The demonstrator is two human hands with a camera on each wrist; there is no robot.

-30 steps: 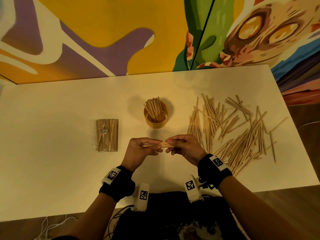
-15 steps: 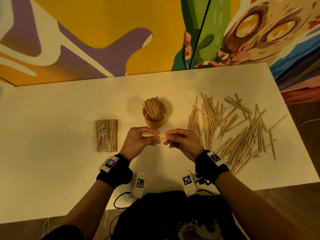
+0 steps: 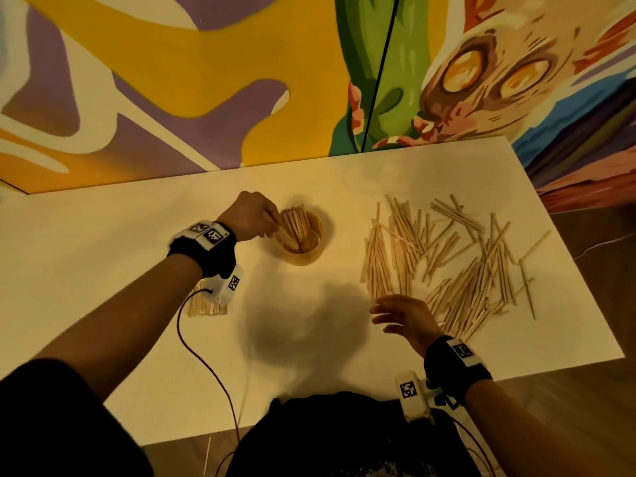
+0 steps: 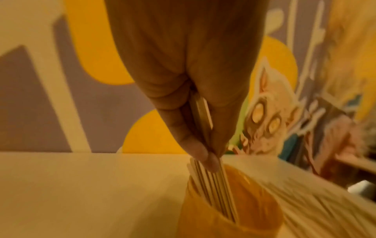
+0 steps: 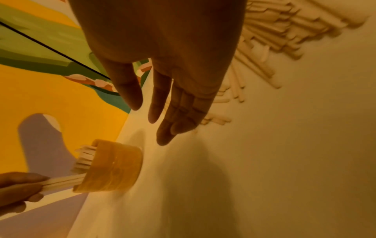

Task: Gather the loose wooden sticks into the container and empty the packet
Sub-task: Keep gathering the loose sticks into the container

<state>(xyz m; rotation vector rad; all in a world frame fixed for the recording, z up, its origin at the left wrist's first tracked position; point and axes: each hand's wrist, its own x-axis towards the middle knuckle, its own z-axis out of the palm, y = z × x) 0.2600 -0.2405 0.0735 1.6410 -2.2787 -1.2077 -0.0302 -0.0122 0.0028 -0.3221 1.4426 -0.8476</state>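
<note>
Both hands have parted since a moment ago: the left hand (image 3: 253,215) now lowers its bundle (image 4: 205,122) into the cup (image 3: 303,241) while the right hand (image 3: 406,318) drifts off, fingers straight and holding nothing.

Pinched between left thumb and fingertips, the bundle has its lower ends already inside the cup among the sticks standing there. The sticks look light, stiff, thin and smooth (likely to fan out or slip if pinched loosely), so I judge a firm grip near mid-length on a squared-up handful works best. Loose sticks (image 3: 457,256) lie scattered right of the cup, criss-crossed, with the right hand at their near edge. The packet (image 3: 206,306) lies left of and nearer than the cup, partly hidden under the left wrist, apparently still full. On the table (image 3: 103,270) nothing blocks the way between pile and cup; the standing sticks crowd the cup's mouth.
</note>
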